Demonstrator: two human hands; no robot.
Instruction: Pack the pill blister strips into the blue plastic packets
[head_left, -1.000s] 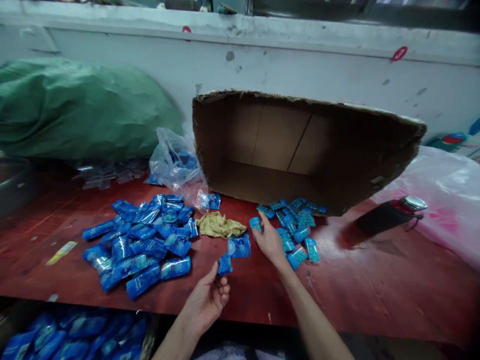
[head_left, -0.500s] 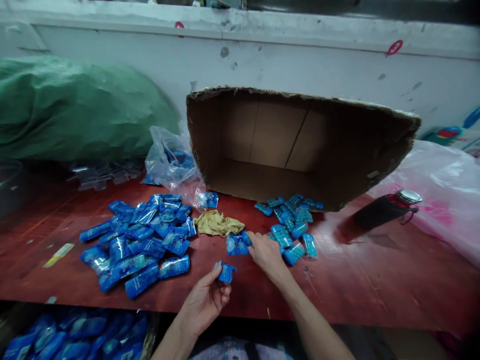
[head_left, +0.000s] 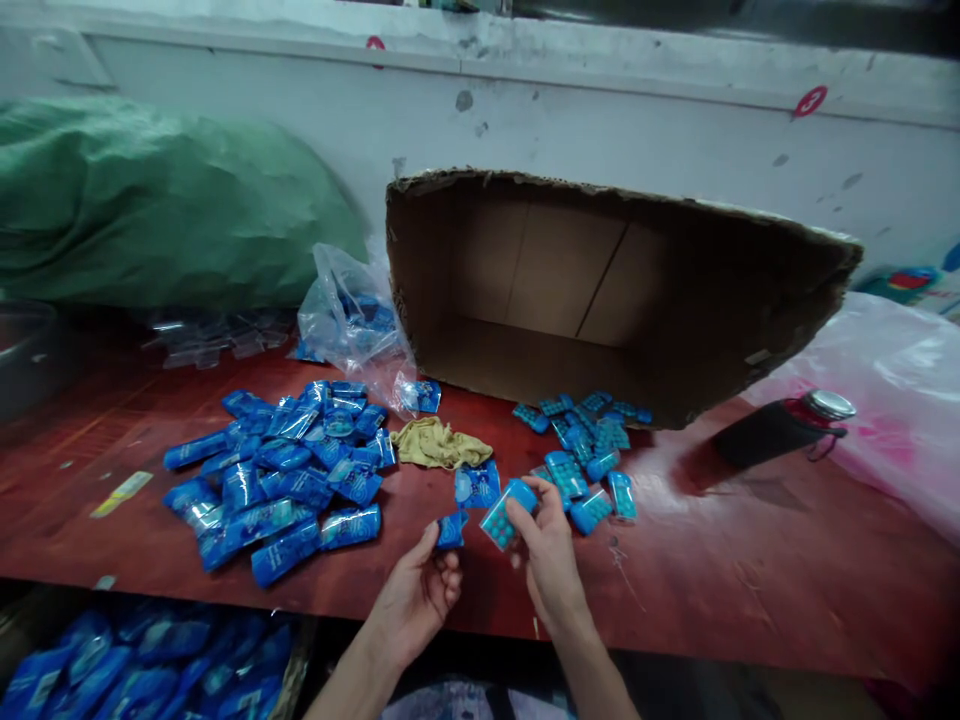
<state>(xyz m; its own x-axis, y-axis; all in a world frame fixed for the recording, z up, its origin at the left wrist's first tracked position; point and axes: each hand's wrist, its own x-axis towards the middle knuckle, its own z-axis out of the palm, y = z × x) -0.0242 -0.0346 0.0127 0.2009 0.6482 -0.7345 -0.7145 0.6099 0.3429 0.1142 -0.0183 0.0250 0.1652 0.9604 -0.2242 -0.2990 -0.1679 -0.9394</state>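
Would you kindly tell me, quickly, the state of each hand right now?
Left hand: closed, pinching a small blue printed wrapper.
Right hand: closed, holding a small clear pack with a blue end.

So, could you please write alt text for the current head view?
A person's left hand holds a blue wrapper and the right hand a small pack over a red table. Blue packets are piled at left; an open cardboard box lies behind.

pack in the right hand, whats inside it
Rounded blue-green pieces show through the clear part of the pack. What lies behind its blue end is covered, and the thumb of the right hand hides part too.
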